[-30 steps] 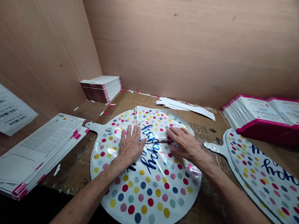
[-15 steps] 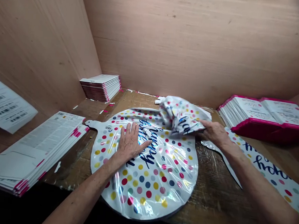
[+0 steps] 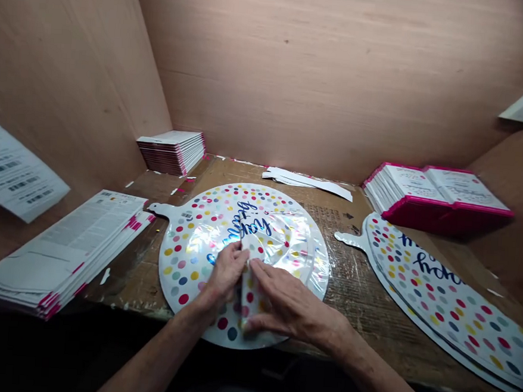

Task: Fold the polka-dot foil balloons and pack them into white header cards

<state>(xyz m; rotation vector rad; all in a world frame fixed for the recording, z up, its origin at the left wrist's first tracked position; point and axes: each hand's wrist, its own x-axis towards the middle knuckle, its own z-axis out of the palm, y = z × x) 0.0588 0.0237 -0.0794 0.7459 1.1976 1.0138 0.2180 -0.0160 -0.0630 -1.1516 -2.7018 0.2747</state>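
A flat round foil balloon [image 3: 197, 215], white with coloured dots and blue "happy birthday" lettering, lies before me with its neck to the left. On top of it is a dotted foil balloon with a folded strip [image 3: 248, 290] along its left side. My left hand [image 3: 227, 271] is closed, pinching the top of that strip between thumb and fingers. From the right, my right hand [image 3: 283, 299] grips the folded part, fingers together near the strip's top and thumb lower down. Part of the strip is hidden beneath the right hand.
More flat balloons [image 3: 451, 305] overlap at the right. Pink-edged packets stand at the back right [image 3: 449, 200] and back left [image 3: 170, 151]. A pile of printed cards [image 3: 56, 241] lies left. White strips [image 3: 307, 181] sit by the wooden back wall [image 3: 333, 69].
My right hand has come from the far right to the middle, and the crumpled balloon it held now lies folded. My left hand has gone from lying flat to pinching. The view has shifted right.
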